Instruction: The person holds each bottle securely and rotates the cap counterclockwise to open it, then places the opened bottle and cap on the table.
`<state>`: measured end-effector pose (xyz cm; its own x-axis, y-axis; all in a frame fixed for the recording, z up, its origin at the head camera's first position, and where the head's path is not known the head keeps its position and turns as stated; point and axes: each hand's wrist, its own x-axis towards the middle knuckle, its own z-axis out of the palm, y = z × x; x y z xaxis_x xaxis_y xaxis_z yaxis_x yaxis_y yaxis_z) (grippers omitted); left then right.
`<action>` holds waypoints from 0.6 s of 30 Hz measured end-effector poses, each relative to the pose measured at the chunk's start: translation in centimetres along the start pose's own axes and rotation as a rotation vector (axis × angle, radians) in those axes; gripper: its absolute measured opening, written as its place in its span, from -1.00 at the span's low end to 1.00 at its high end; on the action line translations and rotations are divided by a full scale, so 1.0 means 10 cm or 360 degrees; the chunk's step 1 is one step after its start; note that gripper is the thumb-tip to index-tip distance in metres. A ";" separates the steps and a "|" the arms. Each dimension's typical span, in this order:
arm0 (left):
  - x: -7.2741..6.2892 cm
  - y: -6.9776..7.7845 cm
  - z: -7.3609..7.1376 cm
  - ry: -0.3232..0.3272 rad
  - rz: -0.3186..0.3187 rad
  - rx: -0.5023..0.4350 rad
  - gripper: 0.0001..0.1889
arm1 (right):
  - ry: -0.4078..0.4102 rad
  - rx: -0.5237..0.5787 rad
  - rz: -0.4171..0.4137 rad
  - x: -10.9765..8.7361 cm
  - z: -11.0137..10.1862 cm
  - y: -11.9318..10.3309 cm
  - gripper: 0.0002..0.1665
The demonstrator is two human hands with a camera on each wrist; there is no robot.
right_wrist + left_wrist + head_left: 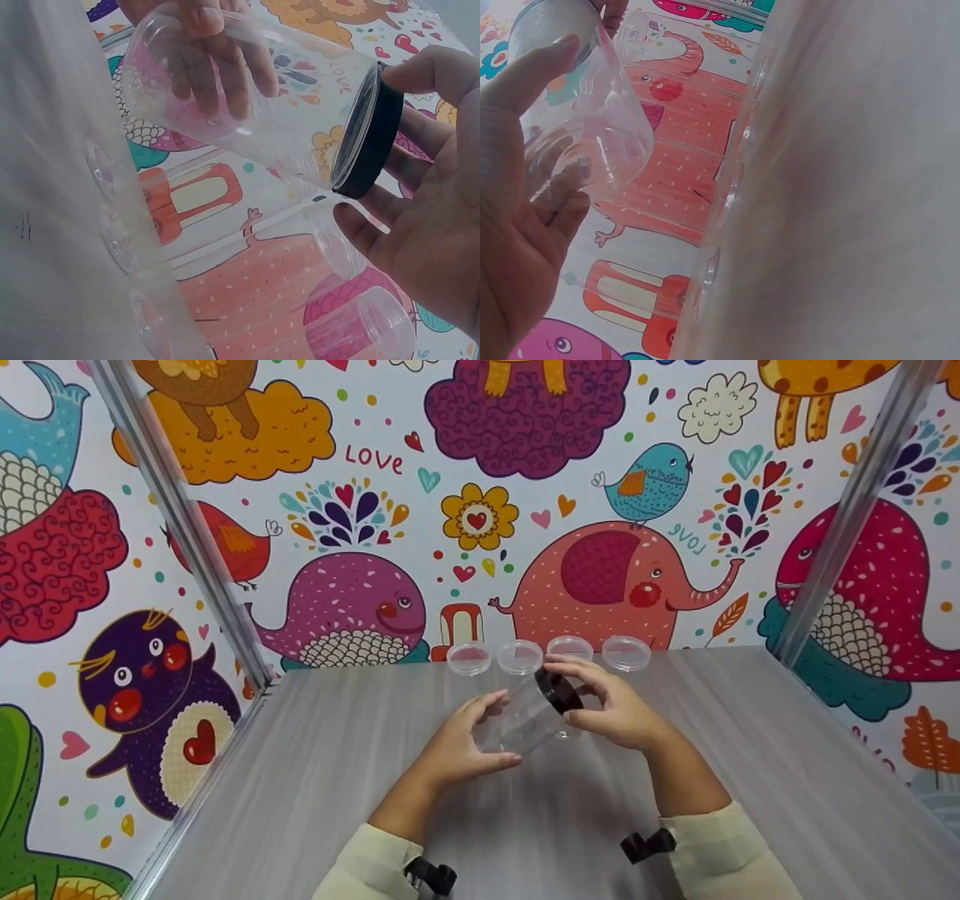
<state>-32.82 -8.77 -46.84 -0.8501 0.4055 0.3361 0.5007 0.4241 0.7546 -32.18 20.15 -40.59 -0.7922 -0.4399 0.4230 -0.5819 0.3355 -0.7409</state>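
Clear jar (521,721) was tilted above the surface (337,780); left hand (459,746) gripped its body, right hand (616,706) its black lid (557,691). Seemed a lid-handling step; next move likely called for a steady counter-twist.

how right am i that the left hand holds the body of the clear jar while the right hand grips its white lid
One thing is off: the lid is black, not white, as the right wrist view shows. The rest stands: the left hand holds the body of the clear jar while the right hand grips its lid.
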 end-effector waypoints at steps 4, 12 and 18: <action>0.00 0.00 0.00 -0.0007 -0.0012 0.0015 0.00 | 0.0085 -0.0073 0.0053 0.01 0.00 -0.04 -0.34; -0.02 0.00 0.00 -0.0005 -0.0017 0.0019 -0.01 | 0.0104 -0.0198 0.0297 0.02 0.00 -0.05 -0.34; -0.02 0.00 -0.01 -0.0012 -0.0010 0.0014 -0.01 | 0.0091 -0.0210 0.0300 0.03 0.01 -0.04 -0.34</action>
<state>-32.66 -8.95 -46.85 -0.8519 0.4088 0.3273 0.4969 0.4339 0.7515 -32.16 19.80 -40.25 -0.8962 -0.3121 0.3153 -0.4385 0.5150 -0.7366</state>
